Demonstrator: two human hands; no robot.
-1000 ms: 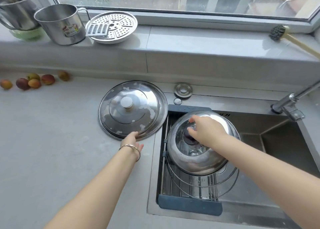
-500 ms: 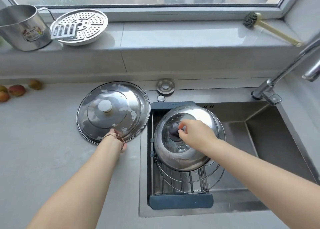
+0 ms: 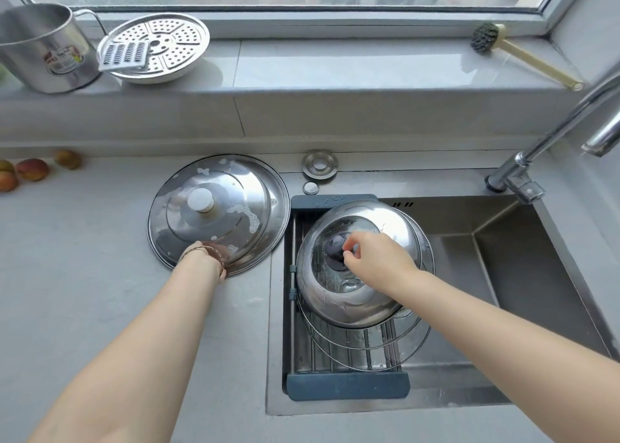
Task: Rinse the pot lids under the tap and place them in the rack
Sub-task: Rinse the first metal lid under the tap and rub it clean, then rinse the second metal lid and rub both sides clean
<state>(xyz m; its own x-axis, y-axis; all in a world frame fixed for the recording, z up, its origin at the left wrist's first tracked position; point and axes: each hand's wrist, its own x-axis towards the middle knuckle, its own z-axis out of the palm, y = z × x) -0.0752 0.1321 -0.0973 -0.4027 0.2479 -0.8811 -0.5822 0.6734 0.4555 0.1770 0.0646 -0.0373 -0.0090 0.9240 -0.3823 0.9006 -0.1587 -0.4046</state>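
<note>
Pot lids sat in two places at this moment. The domed lid [image 3: 352, 295] leaned in the blue-ended rack [image 3: 347, 386], which was set across the left part of the sink [image 3: 523, 274]. It rested on the rims of other lids [image 3: 385, 348] stacked beneath it. Your right hand [image 3: 379, 258] was over its crown, thumb and forefinger curled in and pinching the dark knob [image 3: 333, 251] at its right edge.

The flat lid [image 3: 235, 227] lay knob-up on the counter [image 3: 84, 274] just left of the sink. It was flecked with suds, and its rim was close to the rack's left rail. Your left hand [image 3: 211, 261] was at that lid's near rim, with a bangle [image 3: 208, 251] on the wrist. The wrist hid your fingers, so I could not tell whether they gripped the rim or only touched it.

The tap [image 3: 550, 133] reached in from the right, well apart from both lids. On the sill [image 3: 335, 70] behind stood a steel mug [image 3: 43, 49] and a perforated steamer plate [image 3: 167, 43] with a small grater [image 3: 124, 56] lying on it. A brush [image 3: 513, 53] lay far to the right. A few fruits [image 3: 32, 169] lay at the counter's left edge.
</note>
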